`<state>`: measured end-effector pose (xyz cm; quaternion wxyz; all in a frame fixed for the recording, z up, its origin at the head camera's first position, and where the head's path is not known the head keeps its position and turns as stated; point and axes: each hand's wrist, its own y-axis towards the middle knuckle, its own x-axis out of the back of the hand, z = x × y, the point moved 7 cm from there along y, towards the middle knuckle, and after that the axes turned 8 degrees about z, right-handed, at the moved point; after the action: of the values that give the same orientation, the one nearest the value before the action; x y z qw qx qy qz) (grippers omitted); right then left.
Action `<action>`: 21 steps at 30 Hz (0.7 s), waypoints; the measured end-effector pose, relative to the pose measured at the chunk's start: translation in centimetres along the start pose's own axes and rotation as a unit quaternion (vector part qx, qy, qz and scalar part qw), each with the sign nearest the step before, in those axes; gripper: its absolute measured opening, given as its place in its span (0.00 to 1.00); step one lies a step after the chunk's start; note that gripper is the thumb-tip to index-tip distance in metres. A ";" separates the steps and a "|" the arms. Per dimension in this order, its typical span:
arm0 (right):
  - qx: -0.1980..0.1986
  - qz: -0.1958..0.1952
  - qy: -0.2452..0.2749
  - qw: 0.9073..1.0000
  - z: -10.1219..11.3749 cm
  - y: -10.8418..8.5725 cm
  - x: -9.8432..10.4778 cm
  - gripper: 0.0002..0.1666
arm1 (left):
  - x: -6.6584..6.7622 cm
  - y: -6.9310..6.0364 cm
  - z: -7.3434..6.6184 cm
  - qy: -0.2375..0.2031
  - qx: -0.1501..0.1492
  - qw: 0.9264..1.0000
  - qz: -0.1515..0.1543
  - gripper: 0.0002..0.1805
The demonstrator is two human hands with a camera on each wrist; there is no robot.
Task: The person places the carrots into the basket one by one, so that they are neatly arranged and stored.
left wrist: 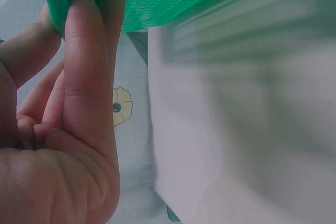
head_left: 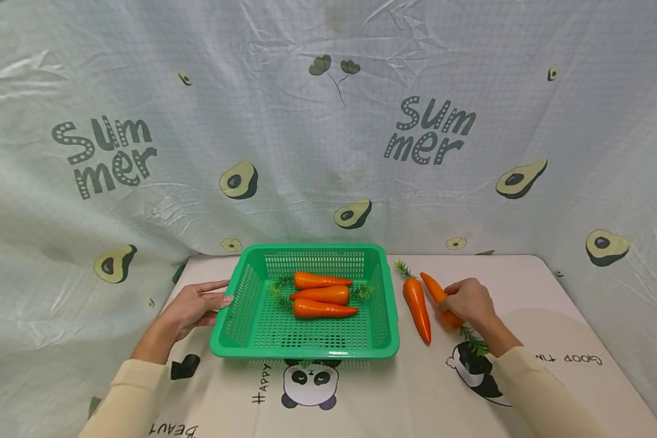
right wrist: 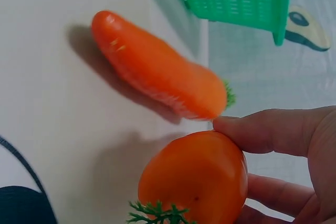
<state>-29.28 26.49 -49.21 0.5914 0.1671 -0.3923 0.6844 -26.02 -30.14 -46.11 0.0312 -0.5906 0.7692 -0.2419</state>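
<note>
A green plastic basket with slotted walls stands at the middle of the table, and several orange carrots with green tops, one of them this carrot, lie inside it. At its left side my left hand grips the rim, thumb on top and fingers against the outer wall, as the left wrist view also shows. Right of the basket, my right hand pinches a carrot between thumb and fingers, its leafy end toward me. Between that carrot and the basket lies another carrot, tip toward me.
The pale table top carries panda drawings and lettering. A light curtain printed with avocados and words hangs behind the table and along both sides, close to the table's edges.
</note>
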 end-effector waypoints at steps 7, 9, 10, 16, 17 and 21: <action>0.020 0.010 0.022 1.000 1.6 -0.7 0.6 0.27 | 0.0 0.0 0.1 -0.002 0.000 1.000 0.000 0.39; 0.025 0.013 0.026 0.999 2.1 -0.9 0.8 0.27 | 0.0 -0.1 0.1 -0.004 0.000 1.000 0.000 0.39; 0.028 0.014 0.028 0.999 2.3 -1.0 0.8 0.27 | -0.1 -0.1 0.1 -0.004 -0.001 1.000 0.001 0.39; 0.052 0.016 0.031 0.998 3.9 -1.4 1.1 0.26 | 0.0 0.0 0.1 -0.003 -0.004 1.000 0.002 0.38; 0.056 0.016 0.030 0.998 4.2 -1.5 1.1 0.26 | 0.0 0.1 0.2 -0.003 -0.004 1.000 0.001 0.38; 0.062 0.021 0.030 0.997 5.2 -1.6 1.2 0.27 | 0.0 0.1 0.2 -0.001 -0.004 1.000 0.001 0.38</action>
<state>-29.26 23.47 -44.51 0.5765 0.1750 -0.3346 0.7246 -26.00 -30.17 -46.29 0.0297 -0.5905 0.7704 -0.2384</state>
